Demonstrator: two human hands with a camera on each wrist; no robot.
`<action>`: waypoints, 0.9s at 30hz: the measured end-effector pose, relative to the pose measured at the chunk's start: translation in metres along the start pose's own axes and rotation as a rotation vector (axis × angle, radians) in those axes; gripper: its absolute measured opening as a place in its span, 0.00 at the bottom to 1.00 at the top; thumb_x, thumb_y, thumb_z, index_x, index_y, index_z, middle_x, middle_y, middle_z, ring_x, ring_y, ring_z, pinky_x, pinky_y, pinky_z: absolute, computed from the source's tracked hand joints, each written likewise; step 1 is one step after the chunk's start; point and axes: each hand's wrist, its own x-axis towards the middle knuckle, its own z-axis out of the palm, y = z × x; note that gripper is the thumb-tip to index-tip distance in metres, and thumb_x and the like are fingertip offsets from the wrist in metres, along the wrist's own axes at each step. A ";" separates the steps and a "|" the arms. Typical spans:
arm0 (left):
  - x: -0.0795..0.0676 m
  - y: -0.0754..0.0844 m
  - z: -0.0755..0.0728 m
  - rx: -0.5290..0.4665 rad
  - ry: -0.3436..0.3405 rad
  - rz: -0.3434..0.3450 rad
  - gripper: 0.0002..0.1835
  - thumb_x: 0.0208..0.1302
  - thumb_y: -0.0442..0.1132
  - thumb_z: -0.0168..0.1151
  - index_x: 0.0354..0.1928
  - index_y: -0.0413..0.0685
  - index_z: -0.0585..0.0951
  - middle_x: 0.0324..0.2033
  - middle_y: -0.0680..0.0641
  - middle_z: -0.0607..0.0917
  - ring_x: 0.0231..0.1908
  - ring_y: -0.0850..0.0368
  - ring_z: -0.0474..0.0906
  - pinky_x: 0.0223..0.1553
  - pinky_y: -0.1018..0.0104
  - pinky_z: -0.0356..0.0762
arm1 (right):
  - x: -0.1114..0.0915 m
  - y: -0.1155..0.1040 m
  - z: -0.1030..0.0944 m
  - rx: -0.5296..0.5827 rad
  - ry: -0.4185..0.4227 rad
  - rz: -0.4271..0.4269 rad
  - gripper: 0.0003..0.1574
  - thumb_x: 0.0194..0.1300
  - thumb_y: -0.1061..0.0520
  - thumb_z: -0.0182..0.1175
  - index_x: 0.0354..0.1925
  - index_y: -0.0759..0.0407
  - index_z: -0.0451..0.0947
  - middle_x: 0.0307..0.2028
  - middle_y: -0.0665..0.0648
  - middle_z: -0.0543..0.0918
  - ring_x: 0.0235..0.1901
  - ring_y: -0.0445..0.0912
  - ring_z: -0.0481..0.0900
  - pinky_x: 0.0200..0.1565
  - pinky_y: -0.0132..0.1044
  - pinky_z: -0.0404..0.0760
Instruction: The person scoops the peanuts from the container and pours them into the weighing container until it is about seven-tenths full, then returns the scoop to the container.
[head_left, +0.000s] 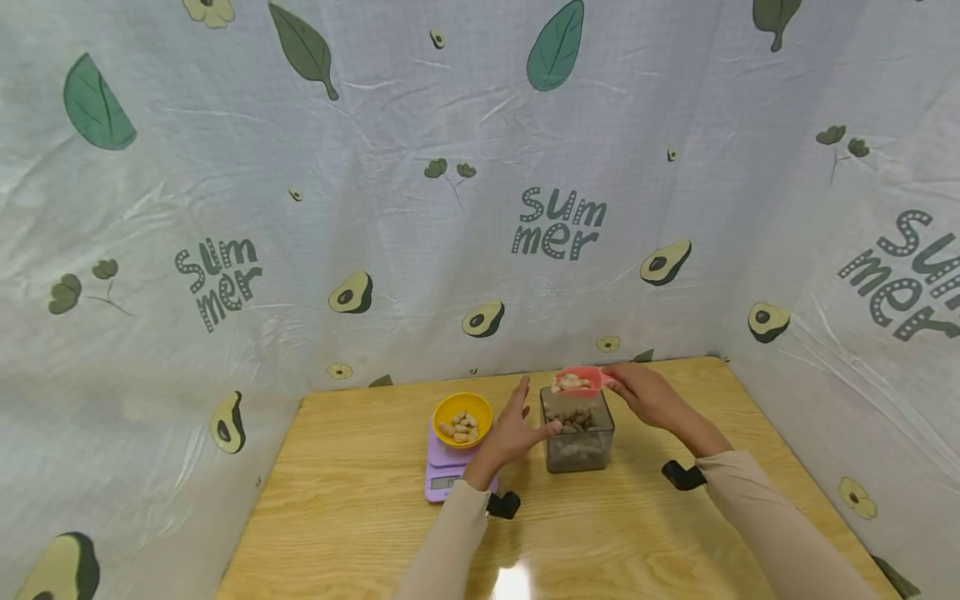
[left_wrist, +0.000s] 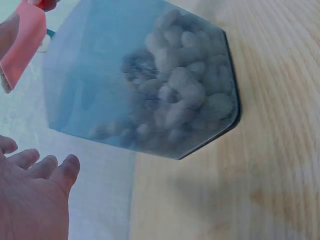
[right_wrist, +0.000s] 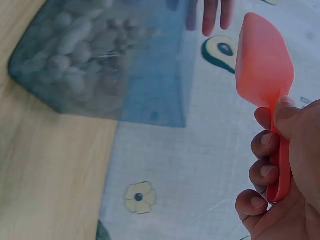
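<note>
Beige sleeves (head_left: 772, 525) lie nearest the camera, both extending forward. Pink scoop (head_left: 595, 378), loaded with unshelled peanuts (head_left: 572, 382), is above the rim of a translucent gray container (head_left: 579, 454) part-filled with more; presumably held there so strays drop back inside. Right hand (head_left: 648, 396) grips the handle (right_wrist: 283, 167), thumb near its base, forearm slanting in. Left hand (head_left: 510, 433) is empty, fingers spread, at the container's left; rim contact: cannot tell. Farther left, a yellow bowl (head_left: 462, 402) of peanuts rests on a purple digital scale (head_left: 438, 459), probably for weighing.
</note>
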 end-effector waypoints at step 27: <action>-0.046 0.000 -0.092 0.172 0.292 0.027 0.50 0.62 0.57 0.65 0.78 0.56 0.49 0.78 0.46 0.51 0.74 0.37 0.56 0.71 0.39 0.57 | 0.044 -0.061 -0.005 0.031 0.031 -0.082 0.17 0.75 0.53 0.51 0.54 0.59 0.78 0.48 0.58 0.85 0.48 0.54 0.82 0.51 0.51 0.80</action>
